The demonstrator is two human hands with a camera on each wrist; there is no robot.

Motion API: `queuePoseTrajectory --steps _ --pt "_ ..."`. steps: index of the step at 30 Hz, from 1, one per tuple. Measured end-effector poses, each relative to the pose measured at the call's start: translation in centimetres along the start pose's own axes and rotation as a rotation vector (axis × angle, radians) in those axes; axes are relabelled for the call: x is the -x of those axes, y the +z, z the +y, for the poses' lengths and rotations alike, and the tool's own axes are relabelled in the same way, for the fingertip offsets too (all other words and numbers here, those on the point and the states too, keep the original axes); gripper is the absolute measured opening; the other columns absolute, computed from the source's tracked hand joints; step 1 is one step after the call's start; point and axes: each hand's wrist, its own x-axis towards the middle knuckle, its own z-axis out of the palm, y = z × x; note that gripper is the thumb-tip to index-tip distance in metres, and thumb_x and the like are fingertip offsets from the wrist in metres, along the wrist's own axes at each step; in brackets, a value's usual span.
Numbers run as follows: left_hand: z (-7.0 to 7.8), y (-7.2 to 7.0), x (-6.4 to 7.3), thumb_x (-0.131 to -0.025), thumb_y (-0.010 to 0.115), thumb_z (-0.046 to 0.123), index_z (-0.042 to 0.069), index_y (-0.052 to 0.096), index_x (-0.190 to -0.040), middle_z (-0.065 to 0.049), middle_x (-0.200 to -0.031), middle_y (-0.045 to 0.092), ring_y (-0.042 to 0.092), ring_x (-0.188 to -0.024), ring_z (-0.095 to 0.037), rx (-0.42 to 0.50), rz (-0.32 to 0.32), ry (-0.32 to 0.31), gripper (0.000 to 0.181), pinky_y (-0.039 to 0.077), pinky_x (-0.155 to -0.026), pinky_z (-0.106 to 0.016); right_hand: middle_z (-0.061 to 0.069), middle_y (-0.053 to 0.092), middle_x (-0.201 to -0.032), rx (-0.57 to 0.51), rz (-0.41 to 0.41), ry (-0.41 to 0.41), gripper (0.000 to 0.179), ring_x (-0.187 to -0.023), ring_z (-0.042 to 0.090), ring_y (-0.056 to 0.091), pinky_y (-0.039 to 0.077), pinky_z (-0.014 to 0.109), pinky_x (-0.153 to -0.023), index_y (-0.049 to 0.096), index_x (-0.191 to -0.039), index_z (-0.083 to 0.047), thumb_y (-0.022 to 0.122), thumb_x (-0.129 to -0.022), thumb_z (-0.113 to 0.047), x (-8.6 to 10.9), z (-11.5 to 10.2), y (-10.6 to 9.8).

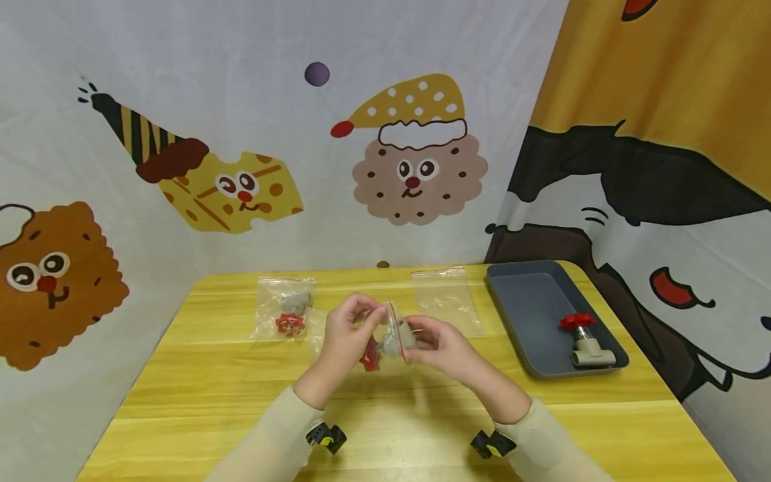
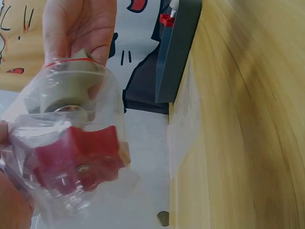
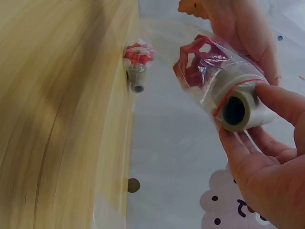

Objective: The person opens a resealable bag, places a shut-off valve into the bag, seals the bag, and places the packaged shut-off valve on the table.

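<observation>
A valve [image 3: 238, 107] with a grey pipe body and a red handwheel [image 2: 81, 160] is partly inside a clear zip bag [image 3: 209, 90]. Its open pipe end pokes out past the bag's red-lined mouth. My right hand [image 1: 442, 345] holds the valve at this pipe end, fingers and thumb on either side. My left hand [image 1: 349, 335] pinches the bag near its mouth, above the table. The handwheel still lies within the plastic, pointing toward the left hand's side.
On the wooden table [image 1: 241, 402], a second bagged valve [image 1: 292, 314] lies at the back left. A flat clear bag [image 1: 446, 301] lies at the back. The grey tray [image 1: 524, 301] on the right holds an unbagged valve [image 1: 587, 345]. A printed curtain [image 1: 325, 201] hangs behind.
</observation>
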Motion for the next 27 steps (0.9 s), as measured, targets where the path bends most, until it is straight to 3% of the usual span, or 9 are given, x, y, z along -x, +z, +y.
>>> queuePoseTrajectory --steps 5,9,12,15,20,24,27 --pt "0.2 0.0 -0.1 -0.087 0.067 0.012 0.002 0.065 -0.097 -0.011 -0.085 0.071 0.069 -0.077 -0.018 0.024 0.003 -0.049 0.014 0.057 -0.072 -0.025 0.019 0.061 -0.12 -0.008 0.076 -0.011 0.046 -0.107 0.026 0.061 0.052 0.03 -0.091 0.054 -0.124 0.002 0.072 -0.083 -0.008 -0.1 0.5 -0.1" --pt "0.6 -0.2 -0.2 -0.089 0.066 0.019 0.006 0.069 -0.108 -0.008 -0.089 0.073 0.069 -0.077 -0.012 -0.002 -0.033 -0.07 0.024 0.056 -0.065 -0.025 0.019 0.063 -0.117 0.014 0.121 -0.044 0.043 -0.104 0.027 0.062 0.053 0.03 -0.089 0.058 -0.121 0.002 0.073 -0.082 -0.008 -0.1 0.6 0.1" --pt "0.7 -0.2 -0.2 -0.089 0.066 0.023 0.01 0.072 -0.104 -0.005 -0.09 0.073 0.068 -0.075 -0.014 -0.005 -0.056 -0.08 0.021 0.056 -0.057 -0.028 0.019 0.064 -0.116 0.025 0.137 -0.061 0.041 -0.103 0.028 0.062 0.053 0.029 -0.087 0.059 -0.12 0.001 0.073 -0.082 -0.007 -0.1 0.6 0.1" --pt "0.9 -0.2 -0.2 -0.088 0.067 0.026 0.012 0.072 -0.097 -0.004 -0.089 0.073 0.068 -0.075 -0.015 0.0 -0.064 -0.094 0.017 0.056 -0.058 -0.031 0.016 0.065 -0.115 0.042 0.151 -0.076 0.041 -0.102 0.026 0.063 0.053 0.028 -0.087 0.06 -0.119 -0.001 0.074 -0.081 -0.006 0.0 0.6 0.2" --pt "1.3 -0.2 -0.1 -0.089 0.066 0.026 0.012 0.07 -0.096 -0.006 -0.088 0.072 0.065 -0.059 -0.024 0.029 -0.066 -0.139 0.016 0.055 -0.049 -0.037 0.011 0.067 -0.113 0.11 0.168 -0.121 0.04 -0.1 0.02 0.064 0.053 0.028 -0.087 0.062 -0.117 -0.004 0.075 -0.08 -0.006 0.0 0.5 0.2" --pt "1.7 -0.2 -0.1 -0.09 0.064 0.022 0.01 0.068 -0.097 -0.01 -0.088 0.071 0.057 -0.044 -0.035 0.065 -0.061 -0.197 0.014 0.049 -0.038 -0.043 0.003 0.068 -0.112 0.243 0.19 -0.176 0.04 -0.101 0.02 0.062 0.051 0.033 -0.087 0.064 -0.116 -0.01 0.078 -0.078 -0.011 -0.1 0.4 0.2" --pt "2.4 -0.2 -0.1 -0.091 0.062 0.016 0.007 0.067 -0.098 -0.014 -0.088 0.071 0.057 -0.047 -0.039 0.082 -0.053 -0.214 0.012 0.049 -0.039 -0.046 0.003 0.062 -0.118 0.275 0.209 -0.216 0.041 -0.108 0.025 0.055 0.049 0.041 -0.087 0.064 -0.115 -0.012 0.079 -0.077 -0.011 -0.1 0.5 0.1"
